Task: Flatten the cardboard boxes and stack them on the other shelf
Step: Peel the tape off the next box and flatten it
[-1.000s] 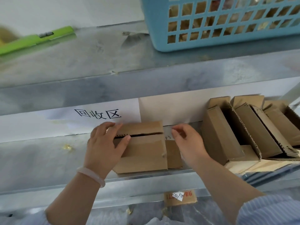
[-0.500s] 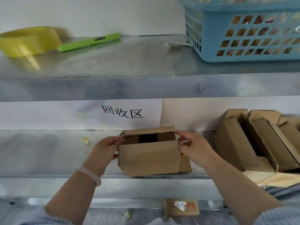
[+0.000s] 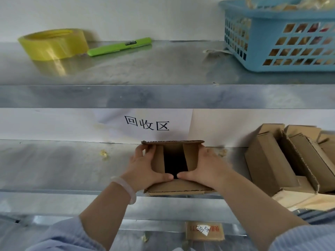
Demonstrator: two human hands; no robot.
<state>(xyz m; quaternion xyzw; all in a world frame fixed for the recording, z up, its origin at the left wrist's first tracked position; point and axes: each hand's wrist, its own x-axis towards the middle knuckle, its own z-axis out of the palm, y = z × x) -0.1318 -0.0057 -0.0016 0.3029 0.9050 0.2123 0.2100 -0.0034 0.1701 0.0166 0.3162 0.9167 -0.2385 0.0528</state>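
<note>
A small brown corrugated cardboard box sits inside a two-handed grip on the grey metal shelf, its dark open mouth facing up between the palms. The left hand wraps the left wall and the right hand wraps the right wall. The thumbs nearly meet over the near edge and the fingers curl round the sides, so the grip is closed on the box. This hold looks meant to push the two walls toward each other and collapse the box, which is not yet flat. Beyond the grip a white paper sign with black characters hangs on the wall. To the right of the grip lies one heap of opened brown cardboard boxes, at least three, though the exact count is unclear. Below the grip, one brown box with a white label shows on a lower level. Above the grip, the upper shelf carries one yellow tape roll, one slim green plastic tool and one blue plastic basket. One pale bracelet circles the left wrist.
</note>
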